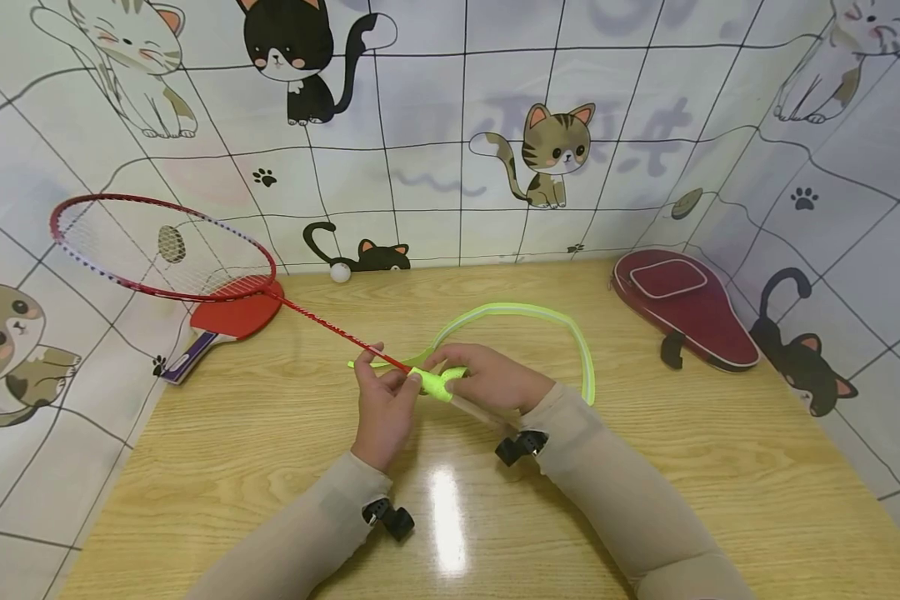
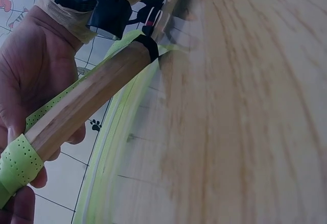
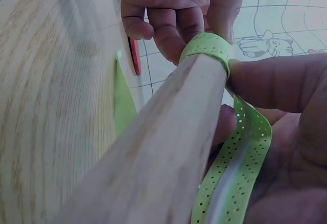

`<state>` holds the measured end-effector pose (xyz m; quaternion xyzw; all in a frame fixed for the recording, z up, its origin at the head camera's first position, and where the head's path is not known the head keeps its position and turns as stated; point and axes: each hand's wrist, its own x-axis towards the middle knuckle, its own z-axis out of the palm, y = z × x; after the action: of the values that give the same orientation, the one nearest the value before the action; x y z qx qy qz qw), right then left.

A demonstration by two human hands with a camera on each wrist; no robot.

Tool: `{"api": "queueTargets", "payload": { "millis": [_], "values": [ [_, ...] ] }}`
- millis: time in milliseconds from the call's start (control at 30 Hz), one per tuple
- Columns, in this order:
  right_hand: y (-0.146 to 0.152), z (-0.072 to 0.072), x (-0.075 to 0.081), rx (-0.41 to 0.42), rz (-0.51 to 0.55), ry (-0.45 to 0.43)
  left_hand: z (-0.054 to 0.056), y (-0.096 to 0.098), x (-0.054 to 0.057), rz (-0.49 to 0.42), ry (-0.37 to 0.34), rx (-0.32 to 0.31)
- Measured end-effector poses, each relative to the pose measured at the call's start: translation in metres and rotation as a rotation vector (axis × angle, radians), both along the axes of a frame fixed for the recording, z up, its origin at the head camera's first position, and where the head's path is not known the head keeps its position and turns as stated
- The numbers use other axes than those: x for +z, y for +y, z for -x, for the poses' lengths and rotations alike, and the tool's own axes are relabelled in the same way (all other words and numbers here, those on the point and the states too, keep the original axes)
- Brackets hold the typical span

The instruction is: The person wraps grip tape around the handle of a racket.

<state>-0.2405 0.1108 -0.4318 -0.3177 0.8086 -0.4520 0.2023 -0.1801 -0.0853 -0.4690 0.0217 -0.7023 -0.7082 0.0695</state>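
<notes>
A badminton racket (image 1: 330, 324) with a red shaft slants across the table, its head up at the left. Neon-green perforated grip tape (image 1: 435, 385) is wound around the upper part of its bare wooden handle (image 2: 92, 94). My left hand (image 1: 386, 417) holds the racket where shaft and handle meet, thumb on the wound tape. With thumb and fingers, my right hand (image 1: 498, 379) pinches the tape at the lower edge of the winding. From there the loose tape strip (image 3: 237, 152) runs down beside the handle in the right wrist view.
The rest of the tape curves over the table (image 1: 270, 467) behind my hands. A red table tennis paddle (image 1: 236, 317) lies under the racket head; a white ball (image 1: 340, 272) sits near the back wall. At the back right rests a dark red paddle case (image 1: 678, 304).
</notes>
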Motion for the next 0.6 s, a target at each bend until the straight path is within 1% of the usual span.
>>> {"api": "queueTargets", "payload": {
  "millis": [100,300,467,600],
  "values": [
    [-0.0008,0.0002,0.0000,0.001,-0.004,0.015,0.0004,-0.0002,0.0003,0.002,0.000,0.008],
    [-0.0011,-0.0001,0.0012,-0.004,-0.004,0.028,-0.0020,0.0013,0.0026,-0.011,-0.004,0.002],
    [-0.0018,-0.0015,0.0028,-0.018,0.003,0.048,-0.0015,0.0018,0.0005,-0.002,-0.015,-0.004],
    [-0.0037,-0.0019,0.0009,-0.022,-0.011,0.061,-0.0009,0.0020,-0.0022,0.019,-0.013,0.015]
  ]
}}
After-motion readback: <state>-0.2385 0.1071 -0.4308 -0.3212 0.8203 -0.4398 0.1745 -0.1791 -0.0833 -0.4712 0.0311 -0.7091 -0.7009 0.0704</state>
